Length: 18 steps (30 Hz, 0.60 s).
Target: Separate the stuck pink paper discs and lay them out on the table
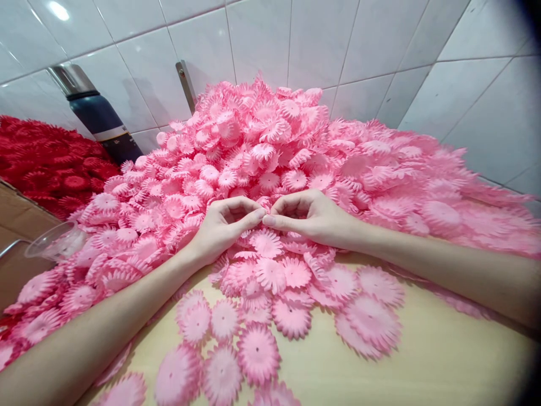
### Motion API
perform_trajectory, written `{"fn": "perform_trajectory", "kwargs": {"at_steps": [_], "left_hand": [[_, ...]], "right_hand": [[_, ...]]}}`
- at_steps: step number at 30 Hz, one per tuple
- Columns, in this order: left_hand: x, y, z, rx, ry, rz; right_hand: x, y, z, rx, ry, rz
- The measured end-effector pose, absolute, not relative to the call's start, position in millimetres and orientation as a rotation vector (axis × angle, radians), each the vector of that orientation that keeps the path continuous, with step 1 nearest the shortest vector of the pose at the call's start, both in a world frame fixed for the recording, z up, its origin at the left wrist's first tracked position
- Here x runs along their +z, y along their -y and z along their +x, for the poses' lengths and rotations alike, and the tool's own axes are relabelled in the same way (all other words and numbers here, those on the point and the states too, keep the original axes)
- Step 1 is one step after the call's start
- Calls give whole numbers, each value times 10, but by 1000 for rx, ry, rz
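Observation:
My left hand (228,223) and my right hand (310,217) meet over the front of a large heap of pink flower cutouts (262,152). Both are closed in a pinch, thumb against fingers, with the thumb tips side by side. A pink flower cutout (264,202) shows between the fingertips, mostly covered by them. The cutouts are flat rounds with scalloped edges, several with a small dark hole in the middle. Just below my hands, more loose cutouts (270,275) spill down the heap.
Several cutouts (257,352) lie on the pale tabletop (443,361). To the left are a red pile (54,163), a dark bottle (103,121) leaning by the tiled wall (262,34), a clear plastic cup (57,241) and a cardboard box (21,217).

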State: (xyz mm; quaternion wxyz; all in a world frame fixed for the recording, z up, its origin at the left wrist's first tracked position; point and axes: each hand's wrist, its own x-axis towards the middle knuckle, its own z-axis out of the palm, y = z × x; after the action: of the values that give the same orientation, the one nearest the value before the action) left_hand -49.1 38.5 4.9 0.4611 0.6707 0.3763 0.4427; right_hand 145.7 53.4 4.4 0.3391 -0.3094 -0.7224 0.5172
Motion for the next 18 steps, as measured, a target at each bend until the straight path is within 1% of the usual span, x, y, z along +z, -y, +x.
{"fn": "perform_trajectory", "kwargs": {"at_steps": [18], "left_hand": [[49, -380, -491, 1084, -963, 1663]], "right_hand": [[53, -528, 1456, 1361, 1873, -800]]}}
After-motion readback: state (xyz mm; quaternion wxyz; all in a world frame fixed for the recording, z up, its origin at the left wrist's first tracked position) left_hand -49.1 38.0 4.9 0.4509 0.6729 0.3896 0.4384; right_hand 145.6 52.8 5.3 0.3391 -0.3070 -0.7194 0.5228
